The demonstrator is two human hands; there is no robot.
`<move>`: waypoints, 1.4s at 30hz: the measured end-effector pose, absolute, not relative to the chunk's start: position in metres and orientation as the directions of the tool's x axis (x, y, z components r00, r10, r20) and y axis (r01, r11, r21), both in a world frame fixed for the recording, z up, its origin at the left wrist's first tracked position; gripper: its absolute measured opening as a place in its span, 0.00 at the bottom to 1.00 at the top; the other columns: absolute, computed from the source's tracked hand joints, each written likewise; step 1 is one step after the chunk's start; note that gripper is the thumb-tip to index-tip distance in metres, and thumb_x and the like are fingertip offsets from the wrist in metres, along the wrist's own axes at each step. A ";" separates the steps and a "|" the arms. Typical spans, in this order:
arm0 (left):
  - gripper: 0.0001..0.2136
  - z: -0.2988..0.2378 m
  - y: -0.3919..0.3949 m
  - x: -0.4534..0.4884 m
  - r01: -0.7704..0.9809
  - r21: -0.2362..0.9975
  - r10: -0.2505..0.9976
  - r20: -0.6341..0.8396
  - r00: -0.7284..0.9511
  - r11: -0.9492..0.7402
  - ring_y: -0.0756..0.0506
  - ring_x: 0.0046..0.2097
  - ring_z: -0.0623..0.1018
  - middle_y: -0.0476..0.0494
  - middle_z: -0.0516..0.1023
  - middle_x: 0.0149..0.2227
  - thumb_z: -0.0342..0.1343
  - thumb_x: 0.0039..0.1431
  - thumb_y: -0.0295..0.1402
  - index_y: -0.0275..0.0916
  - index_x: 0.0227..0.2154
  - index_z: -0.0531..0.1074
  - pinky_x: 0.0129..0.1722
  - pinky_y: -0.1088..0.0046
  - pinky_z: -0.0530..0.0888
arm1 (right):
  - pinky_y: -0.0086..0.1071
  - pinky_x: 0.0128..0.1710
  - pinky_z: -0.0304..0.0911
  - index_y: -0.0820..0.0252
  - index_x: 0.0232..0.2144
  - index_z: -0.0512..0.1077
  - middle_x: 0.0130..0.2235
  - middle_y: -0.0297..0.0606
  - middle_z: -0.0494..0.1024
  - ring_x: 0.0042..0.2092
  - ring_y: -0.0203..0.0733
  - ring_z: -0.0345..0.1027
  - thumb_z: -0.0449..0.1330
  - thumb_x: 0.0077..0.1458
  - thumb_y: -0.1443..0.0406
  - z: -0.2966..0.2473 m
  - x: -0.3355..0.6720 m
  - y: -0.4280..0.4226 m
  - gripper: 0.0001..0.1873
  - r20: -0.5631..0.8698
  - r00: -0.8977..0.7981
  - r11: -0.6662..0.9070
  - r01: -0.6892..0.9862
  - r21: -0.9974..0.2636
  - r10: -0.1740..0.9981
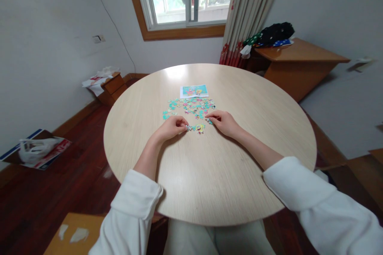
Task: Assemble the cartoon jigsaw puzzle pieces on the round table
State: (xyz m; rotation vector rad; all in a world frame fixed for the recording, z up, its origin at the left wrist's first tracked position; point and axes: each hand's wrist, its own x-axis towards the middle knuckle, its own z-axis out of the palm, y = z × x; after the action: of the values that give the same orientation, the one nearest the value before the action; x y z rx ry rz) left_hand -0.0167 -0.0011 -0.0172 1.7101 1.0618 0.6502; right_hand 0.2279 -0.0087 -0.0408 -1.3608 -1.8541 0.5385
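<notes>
A small joined patch of jigsaw puzzle (198, 128) with a yellow cartoon figure lies on the table. My left hand (174, 126) is closed at the patch's left end, thumb and fingertips pinching a puzzle piece there. To the right, my right hand (223, 122) pinches a small puzzle piece (209, 121) low over the table, apart from the patch. Several loose puzzle pieces (191, 106), mostly turquoise with some pink, spread just beyond both hands. Behind them lies the reference picture (194, 91), a turquoise sheet with pink and yellow figures.
The round wooden table (209, 183) reaches from my lap toward the window. A wooden desk (302, 51) with dark clothes (275, 34) stands at the right back. A cardboard box (73, 233) is at the lower left; a box with a plastic bag (37, 149) sits farther left.
</notes>
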 end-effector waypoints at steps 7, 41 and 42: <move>0.05 -0.018 0.000 -0.017 0.375 0.905 0.874 -0.006 0.486 -0.202 0.52 0.28 0.71 0.46 0.77 0.25 0.58 0.49 0.28 0.33 0.29 0.77 0.31 0.75 0.66 | 0.36 0.42 0.67 0.59 0.33 0.79 0.37 0.41 0.82 0.39 0.42 0.73 0.56 0.54 0.70 -0.048 0.221 -0.004 0.11 0.419 -0.152 0.404 0.674 -0.618 0.895; 0.07 -0.014 -0.010 -0.004 0.300 0.936 0.893 0.033 0.449 -0.185 0.54 0.25 0.68 0.49 0.72 0.22 0.63 0.47 0.31 0.35 0.23 0.71 0.26 0.76 0.63 | 0.36 0.38 0.64 0.56 0.37 0.78 0.42 0.45 0.77 0.46 0.48 0.66 0.53 0.59 0.71 -0.036 0.212 -0.012 0.13 0.394 -0.145 0.266 0.924 -0.274 0.908; 0.07 -0.014 -0.010 -0.004 0.302 0.934 0.891 0.034 0.453 -0.190 0.54 0.25 0.68 0.49 0.72 0.22 0.63 0.46 0.31 0.35 0.23 0.71 0.26 0.76 0.62 | 0.37 0.38 0.64 0.56 0.37 0.78 0.42 0.45 0.77 0.46 0.49 0.66 0.53 0.59 0.71 -0.036 0.212 -0.012 0.13 0.395 -0.145 0.269 0.921 -0.280 0.907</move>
State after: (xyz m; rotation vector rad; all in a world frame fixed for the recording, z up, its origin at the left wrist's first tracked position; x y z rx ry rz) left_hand -0.0038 -0.0100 -0.0144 1.7273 1.0311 0.7543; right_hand 0.2117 -0.0122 -0.0356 -1.6456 -2.0600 -0.0386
